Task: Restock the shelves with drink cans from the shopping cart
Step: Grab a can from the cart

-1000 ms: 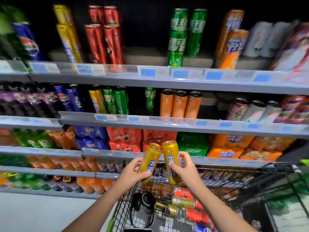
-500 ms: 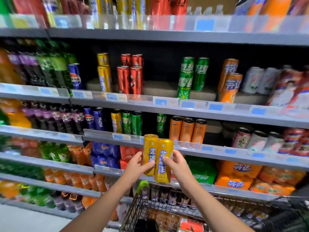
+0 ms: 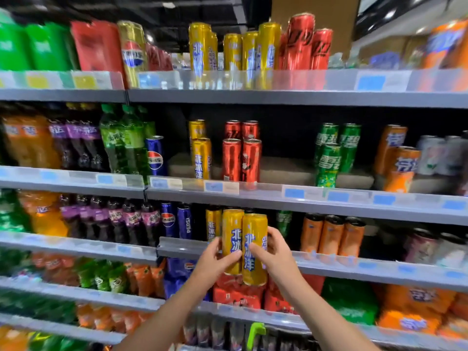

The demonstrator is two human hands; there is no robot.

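I hold two tall yellow cans with blue lettering upright, side by side, in front of the third shelf from the top. My left hand (image 3: 215,262) grips the left yellow can (image 3: 232,239). The right yellow can (image 3: 254,249) is gripped by my right hand (image 3: 274,252). Just behind them a matching yellow can (image 3: 212,225) stands on the shelf (image 3: 177,245), next to blue Pepsi cans (image 3: 184,221). More yellow cans stand on the shelf above (image 3: 201,158) and on the top shelf (image 3: 202,49). The cart is out of view except for a green handle part (image 3: 255,333).
Red cans (image 3: 240,158) and green cans (image 3: 329,158) stand on the second shelf, with an open gap between them. Orange cans (image 3: 331,235) stand right of my hands. Bottles (image 3: 106,219) fill the left bays. Multipacks (image 3: 238,292) sit on the shelf below.
Both hands have risen with the two yellow cans from above the cart to the shelf with the matching can. The view has tilted up, so the cart has dropped out of sight.
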